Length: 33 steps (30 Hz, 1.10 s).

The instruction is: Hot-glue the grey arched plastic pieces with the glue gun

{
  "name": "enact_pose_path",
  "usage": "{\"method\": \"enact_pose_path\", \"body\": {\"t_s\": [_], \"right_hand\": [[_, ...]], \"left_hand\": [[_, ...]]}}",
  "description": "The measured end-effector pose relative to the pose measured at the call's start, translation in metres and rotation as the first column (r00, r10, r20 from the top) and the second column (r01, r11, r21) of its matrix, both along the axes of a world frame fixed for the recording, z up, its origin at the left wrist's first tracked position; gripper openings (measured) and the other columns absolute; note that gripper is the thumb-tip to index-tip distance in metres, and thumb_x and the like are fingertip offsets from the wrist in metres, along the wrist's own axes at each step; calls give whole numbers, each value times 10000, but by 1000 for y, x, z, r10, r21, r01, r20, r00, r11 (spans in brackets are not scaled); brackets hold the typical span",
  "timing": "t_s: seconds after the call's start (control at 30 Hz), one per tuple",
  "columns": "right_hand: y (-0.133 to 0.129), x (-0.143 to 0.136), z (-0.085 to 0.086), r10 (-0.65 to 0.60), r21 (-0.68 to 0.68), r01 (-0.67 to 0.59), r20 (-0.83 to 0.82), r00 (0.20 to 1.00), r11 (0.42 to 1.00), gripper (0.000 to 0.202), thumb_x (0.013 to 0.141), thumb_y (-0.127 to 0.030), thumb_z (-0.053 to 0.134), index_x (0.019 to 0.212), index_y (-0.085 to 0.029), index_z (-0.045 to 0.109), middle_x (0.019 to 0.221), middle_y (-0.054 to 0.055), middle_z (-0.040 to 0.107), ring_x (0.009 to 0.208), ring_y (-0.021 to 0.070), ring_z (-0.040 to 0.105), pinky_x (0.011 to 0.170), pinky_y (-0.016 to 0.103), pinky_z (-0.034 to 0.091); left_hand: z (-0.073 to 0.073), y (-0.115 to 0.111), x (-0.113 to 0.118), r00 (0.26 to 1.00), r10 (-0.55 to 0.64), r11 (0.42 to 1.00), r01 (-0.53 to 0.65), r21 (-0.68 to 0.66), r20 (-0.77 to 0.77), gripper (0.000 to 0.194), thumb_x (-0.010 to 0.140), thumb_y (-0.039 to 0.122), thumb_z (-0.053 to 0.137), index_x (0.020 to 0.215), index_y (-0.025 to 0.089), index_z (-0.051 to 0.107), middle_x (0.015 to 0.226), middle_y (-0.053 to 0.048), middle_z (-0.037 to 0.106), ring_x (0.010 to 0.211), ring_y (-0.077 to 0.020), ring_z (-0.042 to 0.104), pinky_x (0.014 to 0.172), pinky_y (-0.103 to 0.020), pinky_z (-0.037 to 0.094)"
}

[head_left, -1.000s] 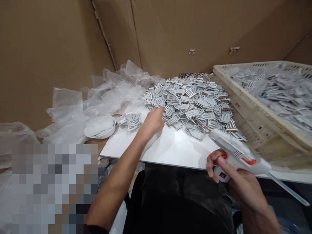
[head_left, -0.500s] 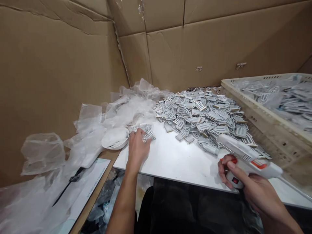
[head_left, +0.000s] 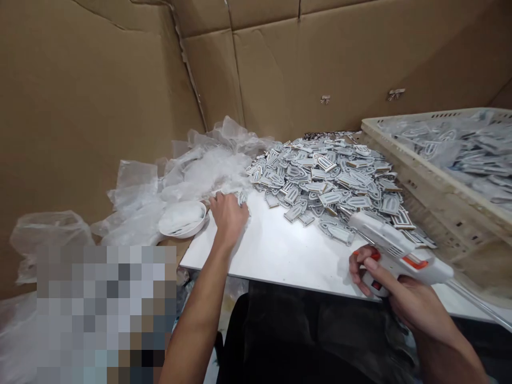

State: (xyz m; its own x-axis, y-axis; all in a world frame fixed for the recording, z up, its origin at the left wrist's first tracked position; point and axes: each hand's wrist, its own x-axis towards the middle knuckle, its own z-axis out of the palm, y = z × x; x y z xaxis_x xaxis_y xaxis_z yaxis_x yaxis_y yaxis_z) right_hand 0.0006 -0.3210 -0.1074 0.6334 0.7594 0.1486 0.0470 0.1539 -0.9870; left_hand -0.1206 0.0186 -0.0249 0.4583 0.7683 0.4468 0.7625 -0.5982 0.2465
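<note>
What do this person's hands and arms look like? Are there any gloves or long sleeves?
No gloves! The left hand and right hand are both bare. The left forearm and right forearm are bare too, and I see no watch or bracelet. No sleeves show; the upper arms are out of view.
</note>
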Motion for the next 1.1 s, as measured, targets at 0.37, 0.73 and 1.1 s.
{"method": "enact_pose_path", "body": {"t_s": [0.37, 0.73, 1.1], "right_hand": [[7, -12, 23, 21, 125, -21, 4, 1000, 992, 231, 1079, -409, 570, 1078, -190, 644, 1122, 111, 669, 632, 122, 539, 603, 294, 470], [9, -8, 24, 233, 363, -199, -50, 971, 910, 304, 1053, -452, 591, 894, -193, 613, 1042, 125, 667, 813, 214, 673, 500, 232, 460], [5, -7, 28, 225, 378, -177, -88, 970, 909, 261, 1027, -427, 634, 893, -205, 662, 1011, 112, 627, 829, 209, 639, 485, 227, 467]], "left_hand": [[15, -61, -52, 538, -119, 877, 451, -166, 834, 254, 783, 186, 599, 710, 228, 360, 913, -47, 741, 933, -213, 718, 815, -314, 530], [6, -112, -24, 953, -272, 899, 202, -389, -133, 393, 912, 453, 708, 1194, 205, 591, 898, -85, 702, 975, -350, 657, 761, -391, 404], [-4, -97, -25, 934, -358, 815, 312, -488, -1, 125, 881, 246, 777, 939, 206, 674, 1023, -51, 725, 1021, -265, 656, 849, -352, 437]]}}
